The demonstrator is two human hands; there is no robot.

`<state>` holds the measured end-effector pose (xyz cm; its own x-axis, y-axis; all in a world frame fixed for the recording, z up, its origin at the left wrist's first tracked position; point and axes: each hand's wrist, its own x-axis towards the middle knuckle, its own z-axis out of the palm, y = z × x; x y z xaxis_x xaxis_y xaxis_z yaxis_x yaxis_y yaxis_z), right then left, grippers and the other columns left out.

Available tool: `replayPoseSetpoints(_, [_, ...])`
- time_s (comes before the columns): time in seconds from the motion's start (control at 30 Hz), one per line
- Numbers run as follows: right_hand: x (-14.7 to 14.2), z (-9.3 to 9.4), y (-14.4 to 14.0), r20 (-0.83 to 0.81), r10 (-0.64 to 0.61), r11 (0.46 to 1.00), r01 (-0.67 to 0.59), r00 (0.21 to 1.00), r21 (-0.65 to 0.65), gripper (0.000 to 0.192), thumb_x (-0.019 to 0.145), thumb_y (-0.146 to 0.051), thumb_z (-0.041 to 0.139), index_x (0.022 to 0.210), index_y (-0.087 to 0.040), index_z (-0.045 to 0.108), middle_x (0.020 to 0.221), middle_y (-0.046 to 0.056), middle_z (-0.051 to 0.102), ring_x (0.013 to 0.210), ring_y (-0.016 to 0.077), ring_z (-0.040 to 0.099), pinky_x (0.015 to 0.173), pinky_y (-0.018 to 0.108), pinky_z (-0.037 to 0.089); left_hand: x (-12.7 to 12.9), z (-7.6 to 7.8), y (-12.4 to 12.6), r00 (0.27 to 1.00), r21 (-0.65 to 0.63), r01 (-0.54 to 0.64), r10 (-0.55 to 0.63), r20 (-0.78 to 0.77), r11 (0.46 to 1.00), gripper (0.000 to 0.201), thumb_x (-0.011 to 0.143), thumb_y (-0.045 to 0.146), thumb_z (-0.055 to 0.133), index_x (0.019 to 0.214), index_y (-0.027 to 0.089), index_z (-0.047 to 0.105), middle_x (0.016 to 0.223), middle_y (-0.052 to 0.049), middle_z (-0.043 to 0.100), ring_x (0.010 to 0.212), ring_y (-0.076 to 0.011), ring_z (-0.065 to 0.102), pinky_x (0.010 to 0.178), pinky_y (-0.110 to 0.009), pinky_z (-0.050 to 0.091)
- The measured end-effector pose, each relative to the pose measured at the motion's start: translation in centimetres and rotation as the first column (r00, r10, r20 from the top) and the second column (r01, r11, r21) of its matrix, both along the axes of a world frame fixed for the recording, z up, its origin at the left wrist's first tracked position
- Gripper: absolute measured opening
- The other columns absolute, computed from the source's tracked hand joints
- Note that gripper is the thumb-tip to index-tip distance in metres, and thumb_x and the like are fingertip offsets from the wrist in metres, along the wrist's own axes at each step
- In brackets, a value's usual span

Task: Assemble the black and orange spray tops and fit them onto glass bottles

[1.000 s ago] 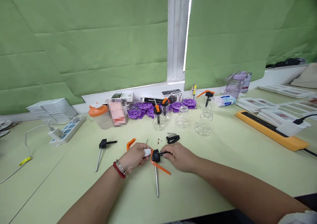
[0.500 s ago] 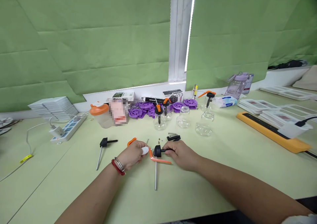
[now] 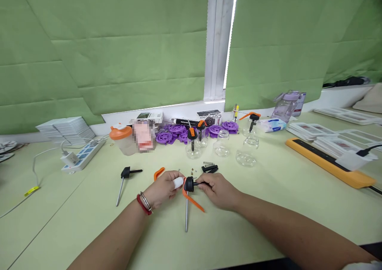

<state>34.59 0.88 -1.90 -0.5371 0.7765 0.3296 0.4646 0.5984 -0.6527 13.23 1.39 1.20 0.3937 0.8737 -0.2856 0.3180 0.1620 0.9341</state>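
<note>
Orange-levered pump head (image 3: pixel 188 184) sits mid-counter, pinched between your left hand (image 3: pixel 162 189) and right hand (image 3: pixel 217 189), both clamped on it. Bare counter (image 3: pixel 253 222) lies toward its near edge; glass bottles (image 3: pixel 221 146) crowd behind. Box lettering there is unreadable.

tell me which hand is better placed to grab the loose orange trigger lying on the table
Left. The left hand sits right beside the loose orange trigger, just behind its knuckles. The right hand is farther off, across the black pump head, pinching its nozzle.
</note>
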Motion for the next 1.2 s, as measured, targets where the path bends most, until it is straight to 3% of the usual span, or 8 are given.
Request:
replayPoseSetpoints(0.37, [0.1, -0.6, 0.8, -0.030, -0.084, 0.979, 0.077, 0.996, -0.188, 0.014, 0.083, -0.018, 0.046, 0.085, -0.020, 0.059, 0.072, -0.001, 0.058, 0.065, 0.0128, 0.050, 0.061, 0.025, 0.038, -1.6, 0.0, 0.8, 0.996, -0.049, 0.009, -0.013, -0.087, 0.999, 0.021, 0.067, 0.030, 0.054, 0.081, 0.014, 0.058, 0.052, 0.007, 0.041, 0.041, -0.0051, 0.030, 0.040, -0.021, 0.026])
replayPoseSetpoints(0.57, [0.3, -0.8, 1.2, -0.013, -0.075, 0.956, 0.068, 0.997, -0.286, 0.015, 0.081, -0.018, 0.046, 0.086, -0.021, 0.060, 0.068, -0.002, 0.055, 0.059, 0.0111, 0.044, 0.056, 0.024, 0.034, -2.3, 0.6, 0.9, 0.996, -0.117, -0.006, -0.005, -0.094, 0.993, 0.043, 0.064, 0.021, 0.051, 0.106, 0.016, 0.058, 0.047, 0.009, 0.036, 0.041, -0.0064, 0.023, 0.040, -0.021, 0.020])
replayPoseSetpoints(0.67, [0.4, -0.8, 1.2, -0.026, -0.068, 0.946, 0.056, 0.997, -0.320, 0.015, 0.081, -0.018, 0.046, 0.086, -0.021, 0.060, 0.070, -0.001, 0.057, 0.060, 0.0112, 0.045, 0.057, 0.024, 0.035, -3.0, 1.5, 0.8, 0.991, -0.069, 0.001, -0.010, -0.135, 0.998, 0.030, 0.065, 0.024, 0.053, 0.093, 0.015, 0.059, 0.049, 0.008, 0.037, 0.041, -0.0061, 0.025, 0.040, -0.021, 0.021])
replayPoseSetpoints(0.77, [0.3, -0.8, 1.2, -0.031, -0.068, 0.935, 0.053, 0.997, -0.352, 0.016, 0.081, -0.017, 0.046, 0.088, -0.020, 0.061, 0.074, 0.000, 0.061, 0.064, 0.0122, 0.050, 0.058, 0.024, 0.037, -3.9, 2.3, 1.0, 0.968, 0.076, -0.059, 0.076, -0.238, 0.995, 0.017, 0.070, 0.028, 0.051, 0.079, 0.016, 0.056, 0.052, 0.006, 0.042, 0.043, -0.0071, 0.032, 0.042, -0.021, 0.025])
replayPoseSetpoints(0.87, [0.3, -0.9, 1.2, -0.008, -0.061, 0.931, 0.054, 0.998, -0.362, 0.017, 0.081, -0.018, 0.048, 0.091, -0.020, 0.062, 0.078, 0.001, 0.063, 0.065, 0.0127, 0.051, 0.058, 0.025, 0.038, -4.4, 2.4, 1.3, 0.897, 0.317, -0.099, 0.222, -0.382, 0.943, 0.013, 0.075, 0.030, 0.049, 0.075, 0.018, 0.052, 0.059, 0.002, 0.053, 0.052, -0.0114, 0.045, 0.049, -0.022, 0.033])
replayPoseSetpoints(1.0, [0.4, -1.1, 1.2, 0.021, -0.060, 0.934, 0.064, 0.998, -0.350, 0.017, 0.082, -0.020, 0.049, 0.092, -0.022, 0.063, 0.079, 0.002, 0.064, 0.064, 0.0128, 0.051, 0.059, 0.025, 0.038, -3.6, 1.1, 1.7, 0.702, 0.518, 0.038, 0.347, -0.622, 0.854, 0.010, 0.081, 0.026, 0.042, 0.079, 0.019, 0.050, 0.069, -0.003, 0.061, 0.059, -0.0161, 0.053, 0.052, -0.025, 0.034])
replayPoseSetpoints(1.1, [0.5, -1.2, 1.3, 0.026, -0.052, 0.940, 0.057, 0.998, -0.335, 0.017, 0.083, -0.021, 0.048, 0.091, -0.022, 0.063, 0.080, 0.001, 0.065, 0.066, 0.0129, 0.052, 0.062, 0.026, 0.039, -2.6, 0.0, 1.8, 0.495, 0.505, 0.211, 0.354, -0.794, 0.837, 0.013, 0.084, 0.022, 0.038, 0.086, 0.020, 0.051, 0.073, -0.006, 0.063, 0.062, -0.0186, 0.056, 0.051, -0.025, 0.031])
replayPoseSetpoints(1.2, [0.5, -1.2, 1.3, 0.035, -0.053, 0.943, 0.061, 0.998, -0.326, 0.016, 0.083, -0.022, 0.049, 0.092, -0.023, 0.063, 0.078, 0.001, 0.064, 0.064, 0.0125, 0.051, 0.061, 0.026, 0.039, -1.7, -0.6, 1.5, 0.386, 0.437, 0.332, 0.302, -0.872, 0.836, 0.013, 0.084, 0.019, 0.039, 0.089, 0.020, 0.051, 0.075, -0.007, 0.064, 0.063, -0.0196, 0.058, 0.051, -0.025, 0.031])
